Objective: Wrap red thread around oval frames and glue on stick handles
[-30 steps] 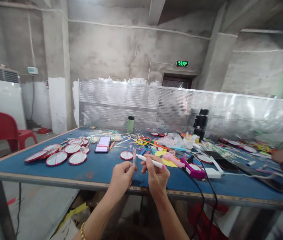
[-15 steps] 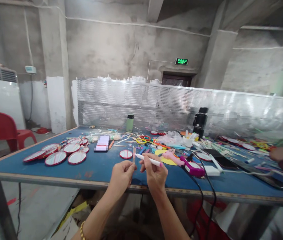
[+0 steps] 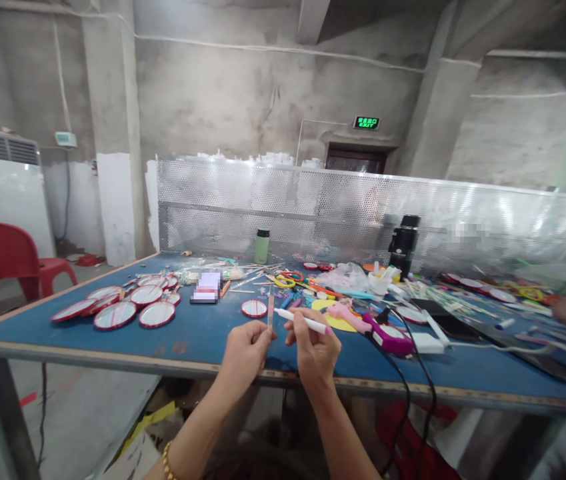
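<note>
White marker [image 3: 307, 323] clamped in my right hand [image 3: 315, 348], tip just beside the thin upright stick [image 3: 271, 308] my left hand [image 3: 244, 348] pinches. On the tabletop [image 3: 197, 333], a white cup [image 3: 377, 285] holds unclear pieces.

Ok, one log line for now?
left hand: thin stick, upright | right hand: white marker, tip near stick | below: blue table

Discs [image 3: 127, 303] left on table [image 3: 193, 337], bottle [image 3: 261, 247] behind.

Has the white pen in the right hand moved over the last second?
No. The pen in the right hand keeps its tip beside the stick in the left hand, just right of the red-rimmed disc on the table.
</note>
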Demonstrator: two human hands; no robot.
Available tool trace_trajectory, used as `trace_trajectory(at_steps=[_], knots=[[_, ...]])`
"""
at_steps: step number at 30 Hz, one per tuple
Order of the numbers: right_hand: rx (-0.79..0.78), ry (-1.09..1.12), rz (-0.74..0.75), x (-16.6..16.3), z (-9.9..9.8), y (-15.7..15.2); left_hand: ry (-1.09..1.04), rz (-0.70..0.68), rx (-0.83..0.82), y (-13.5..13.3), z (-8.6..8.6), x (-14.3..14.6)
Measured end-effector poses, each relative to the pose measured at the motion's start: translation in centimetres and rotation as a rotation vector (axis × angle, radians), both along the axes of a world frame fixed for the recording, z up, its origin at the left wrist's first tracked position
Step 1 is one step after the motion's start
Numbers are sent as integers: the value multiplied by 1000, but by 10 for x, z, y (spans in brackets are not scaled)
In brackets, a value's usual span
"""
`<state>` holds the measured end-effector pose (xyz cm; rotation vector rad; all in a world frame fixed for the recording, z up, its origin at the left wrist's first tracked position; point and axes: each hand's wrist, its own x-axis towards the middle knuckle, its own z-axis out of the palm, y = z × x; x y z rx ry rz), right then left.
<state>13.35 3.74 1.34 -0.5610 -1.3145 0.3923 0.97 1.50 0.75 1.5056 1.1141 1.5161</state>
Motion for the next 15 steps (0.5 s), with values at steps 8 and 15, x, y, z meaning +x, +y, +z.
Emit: trace_trajectory(at_steps=[8,15], knots=[[20,-32,-10,1,0,-1,5,7,10,0,0,0],[25,-31,-12,1,0,-3,-3,-2,0,-2,1,1]])
